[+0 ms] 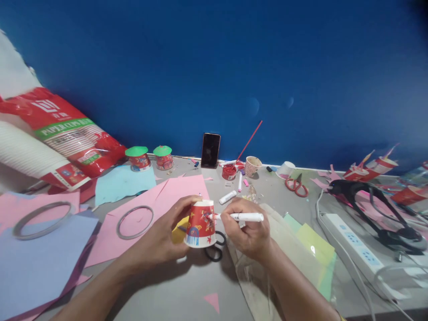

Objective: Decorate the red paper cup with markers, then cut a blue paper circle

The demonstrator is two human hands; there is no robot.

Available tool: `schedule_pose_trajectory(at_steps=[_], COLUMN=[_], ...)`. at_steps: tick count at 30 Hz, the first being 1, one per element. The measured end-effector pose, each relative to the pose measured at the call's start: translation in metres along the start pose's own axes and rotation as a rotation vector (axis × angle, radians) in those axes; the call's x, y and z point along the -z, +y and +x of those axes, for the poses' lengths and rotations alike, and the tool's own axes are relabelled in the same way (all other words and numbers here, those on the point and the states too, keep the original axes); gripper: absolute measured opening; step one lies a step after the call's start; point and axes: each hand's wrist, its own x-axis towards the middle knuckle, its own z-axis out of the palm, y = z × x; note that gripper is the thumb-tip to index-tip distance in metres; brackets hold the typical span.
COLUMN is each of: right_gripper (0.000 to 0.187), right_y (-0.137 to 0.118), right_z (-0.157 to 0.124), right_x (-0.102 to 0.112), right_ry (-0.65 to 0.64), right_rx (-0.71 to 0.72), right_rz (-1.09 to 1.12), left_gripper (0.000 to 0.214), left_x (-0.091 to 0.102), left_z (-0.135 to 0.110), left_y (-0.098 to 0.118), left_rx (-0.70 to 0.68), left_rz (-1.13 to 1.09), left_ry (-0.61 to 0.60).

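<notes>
Upside down in front of me is a red paper cup [199, 219] with a printed pattern, its white rim facing down. My left hand [167, 229] grips it from the left side, fingers closed round it. A white marker [245, 217] is pinched in my right hand [249, 227], and its tip points left at the cup's wall, apparently touching it. Blue marks show near the cup's rim. Black-handled scissors [217, 252] lie on the table just behind and below the cup, partly hidden. Something yellow [180, 228] shows between my left hand and the cup.
Pink paper [180, 187] and blue paper [30, 272] lie at left with two grey rings. Two cups with green tops [137, 157] stand behind. A phone [211, 150] leans on the wall. Red-handled scissors [296, 185], a power strip [354, 247] and a black headset [377, 218] lie right.
</notes>
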Motion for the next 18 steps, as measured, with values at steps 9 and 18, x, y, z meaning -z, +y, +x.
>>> schedule_pose_trajectory(at_steps=[9, 18], right_gripper=[0.018, 0.016], right_y=[0.0015, 0.0076], right_z=[-0.0025, -0.0070], right_x=[0.0031, 0.0013], right_ry=[0.058, 0.080], right_rx=[-0.035, -0.064], right_rz=[-0.033, -0.076], left_gripper=[0.082, 0.083], left_x=[0.0003, 0.0006], left_z=[0.0019, 0.0043], left_y=[0.0027, 0.0010], left_rx=[-0.023, 0.054], left_rz=[0.052, 0.072], left_ry=[0.059, 0.167])
